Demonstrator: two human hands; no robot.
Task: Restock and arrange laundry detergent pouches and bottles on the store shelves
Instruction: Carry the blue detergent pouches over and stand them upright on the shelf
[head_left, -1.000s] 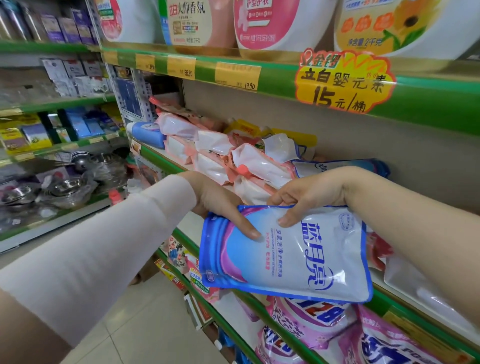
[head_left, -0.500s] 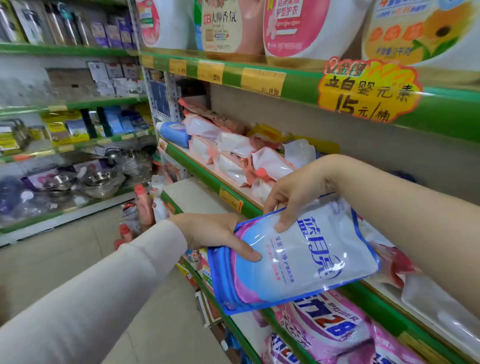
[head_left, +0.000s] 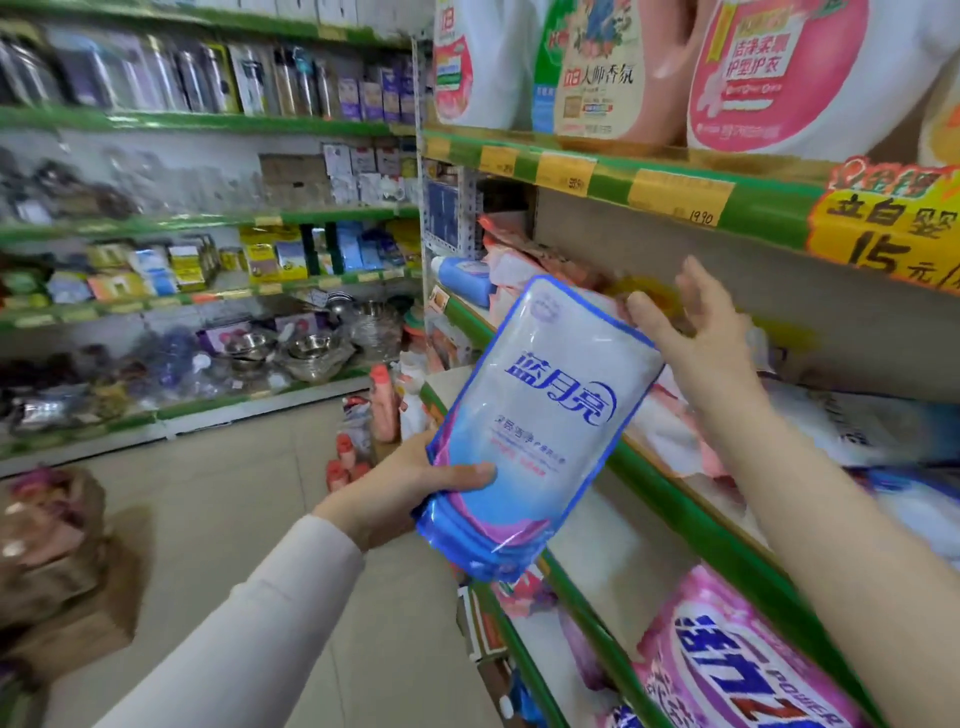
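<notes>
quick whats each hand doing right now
Left hand: gripping the blue pouch near its bottom.
Right hand: open, fingers spread by the pouch's top corner.

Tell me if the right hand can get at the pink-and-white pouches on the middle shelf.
Probably yes. The right hand is open, over that shelf, with the pink-and-white pouches just beneath it. The blue pouch, gripped by the left hand, sits beside it, not between.

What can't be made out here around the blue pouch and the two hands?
Head view only:
- Behind the blue pouch: most fingers of the left hand.
- Stacked pink pouches: partly covered by that pouch and the right hand.
- The orange sale sign: cut by the right edge.
- Pouch's small print: blurred.
</notes>
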